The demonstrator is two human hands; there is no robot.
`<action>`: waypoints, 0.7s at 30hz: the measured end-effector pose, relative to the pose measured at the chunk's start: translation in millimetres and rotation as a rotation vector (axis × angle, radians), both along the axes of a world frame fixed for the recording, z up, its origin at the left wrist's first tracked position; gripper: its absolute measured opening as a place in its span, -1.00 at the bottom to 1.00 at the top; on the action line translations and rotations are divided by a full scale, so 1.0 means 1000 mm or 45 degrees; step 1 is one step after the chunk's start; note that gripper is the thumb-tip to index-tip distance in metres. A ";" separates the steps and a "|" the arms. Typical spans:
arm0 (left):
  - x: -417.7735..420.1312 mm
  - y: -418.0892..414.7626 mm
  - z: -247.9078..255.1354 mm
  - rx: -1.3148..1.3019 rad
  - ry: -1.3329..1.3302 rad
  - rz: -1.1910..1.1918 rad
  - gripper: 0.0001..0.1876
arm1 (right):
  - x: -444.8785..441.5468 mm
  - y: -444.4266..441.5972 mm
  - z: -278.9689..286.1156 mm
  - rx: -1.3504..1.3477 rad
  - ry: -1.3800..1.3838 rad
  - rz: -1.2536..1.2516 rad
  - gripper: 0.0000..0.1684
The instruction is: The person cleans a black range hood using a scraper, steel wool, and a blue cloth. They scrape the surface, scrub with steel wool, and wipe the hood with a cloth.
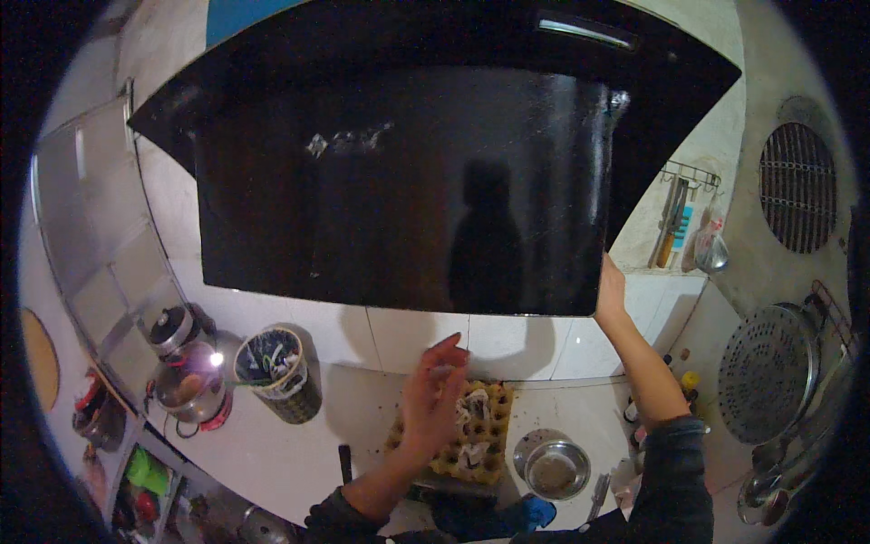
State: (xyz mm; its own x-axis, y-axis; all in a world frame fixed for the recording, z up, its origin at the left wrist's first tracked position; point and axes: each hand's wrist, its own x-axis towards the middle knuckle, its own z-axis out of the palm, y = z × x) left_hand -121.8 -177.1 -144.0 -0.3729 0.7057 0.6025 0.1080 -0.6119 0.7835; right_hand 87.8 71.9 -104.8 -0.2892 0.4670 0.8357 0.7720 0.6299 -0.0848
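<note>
A large black glossy range hood panel (401,190) fills the upper middle of the view. My right hand (612,292) reaches up to its lower right edge; the fingers go behind the panel and are hidden, so their grip cannot be told. Below the panel, my left hand (438,394) is raised with nothing in it, its fingers loosely bent and apart. Under that hand, a yellowish egg tray (499,435) lies on the white counter (353,394), with crumpled whitish scraps (474,408) on it. A round metal bowl (557,469) stands to the tray's right.
At the left stand a waste basket (289,401) with a dark liner and a metal pot (190,391). A blue cloth or glove (537,513) lies near the front. Knives (669,224) hang from a wall rack. A perforated metal steamer plate (764,374) leans at the right, near several bottles (688,384).
</note>
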 end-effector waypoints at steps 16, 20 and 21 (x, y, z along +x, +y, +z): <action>-0.079 -0.011 -0.079 -0.111 -0.104 -0.207 -0.77 | -0.011 -0.002 -0.082 -0.134 0.000 -0.028 -0.66; -0.090 0.002 -0.117 -0.146 -0.293 -0.389 -0.77 | 0.029 0.060 -0.085 0.725 -0.465 -0.528 -0.73; -0.093 0.006 -0.127 -0.138 -0.293 -0.387 -0.77 | 0.018 0.059 -0.071 0.694 -0.465 -0.500 -0.73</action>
